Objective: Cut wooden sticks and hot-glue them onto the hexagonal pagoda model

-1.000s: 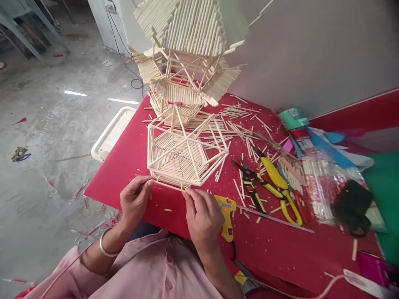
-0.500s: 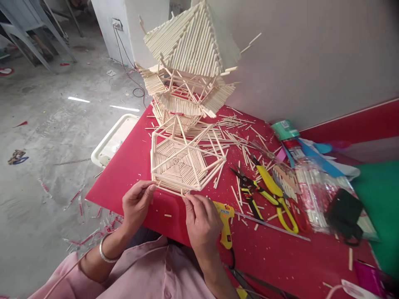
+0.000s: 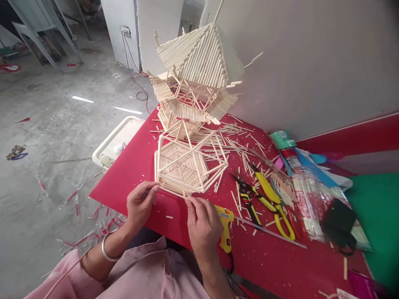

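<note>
A hexagonal frame of pale wooden sticks [image 3: 192,158] stands on the red table [image 3: 131,160], with a floor of sticks laid in a ring pattern. At its near left corner my left hand [image 3: 141,203] is closed, thumb and fingertips pinching a thin wooden stick [image 3: 171,190] along the near edge. My right hand [image 3: 204,222] pinches at the other end of that edge, fingertips pressed together. The fingers partly cover where they grip. Just right of my right hand lies a yellow glue gun [image 3: 225,228].
Behind the frame rises a tiered stick tower [image 3: 199,62] with sloping roofs. Loose sticks [image 3: 232,143] are scattered about. On the right lie black-and-yellow pliers [image 3: 249,199], a yellow-handled cutter [image 3: 268,182], bagged sticks [image 3: 307,203] and a black pouch [image 3: 339,222]. A white stool [image 3: 106,137] stands left.
The view has shifted a little, so the table and structures sit slightly lower and farther right. Both hands keep their pinch at the frame's near edge.
</note>
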The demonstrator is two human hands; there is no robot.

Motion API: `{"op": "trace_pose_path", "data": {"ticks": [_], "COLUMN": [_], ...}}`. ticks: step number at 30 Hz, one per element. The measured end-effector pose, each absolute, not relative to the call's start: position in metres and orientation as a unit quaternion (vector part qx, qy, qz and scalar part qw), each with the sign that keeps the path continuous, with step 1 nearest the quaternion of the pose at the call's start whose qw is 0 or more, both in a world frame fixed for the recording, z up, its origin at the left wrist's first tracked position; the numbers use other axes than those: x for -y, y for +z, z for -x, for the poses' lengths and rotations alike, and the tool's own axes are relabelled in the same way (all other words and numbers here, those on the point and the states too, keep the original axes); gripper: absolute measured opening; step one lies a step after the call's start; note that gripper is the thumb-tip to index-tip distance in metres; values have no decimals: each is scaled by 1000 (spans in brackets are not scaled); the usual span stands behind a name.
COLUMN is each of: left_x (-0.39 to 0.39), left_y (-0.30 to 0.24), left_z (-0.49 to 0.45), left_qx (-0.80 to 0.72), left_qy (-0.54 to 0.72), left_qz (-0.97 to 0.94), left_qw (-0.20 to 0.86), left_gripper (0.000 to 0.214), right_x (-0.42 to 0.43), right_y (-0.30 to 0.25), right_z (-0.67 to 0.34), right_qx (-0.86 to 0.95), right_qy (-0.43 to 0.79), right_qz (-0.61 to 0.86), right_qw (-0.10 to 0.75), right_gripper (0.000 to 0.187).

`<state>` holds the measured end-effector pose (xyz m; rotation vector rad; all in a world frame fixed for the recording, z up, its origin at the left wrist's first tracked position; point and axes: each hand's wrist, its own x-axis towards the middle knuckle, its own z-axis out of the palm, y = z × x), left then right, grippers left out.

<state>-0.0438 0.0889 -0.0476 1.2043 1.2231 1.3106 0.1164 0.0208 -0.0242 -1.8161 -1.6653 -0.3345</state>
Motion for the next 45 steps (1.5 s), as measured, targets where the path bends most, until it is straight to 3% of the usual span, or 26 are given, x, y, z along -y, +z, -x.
{"op": "trace_pose_path", "data": {"ticks": [45], "left_x": [-89], "left_y": [-46], "left_z": [45], "left_qx": [-499], "left_qy": [516], "left_qz": [-509], "left_qw": [476], "left_gripper": [19], "right_x": [-21], "right_y": [-21], "right_z": [-115], "right_qx": [633], "right_qy": [-135], "right_qz": [693], "right_qw": [318], "right_gripper": [10]}}
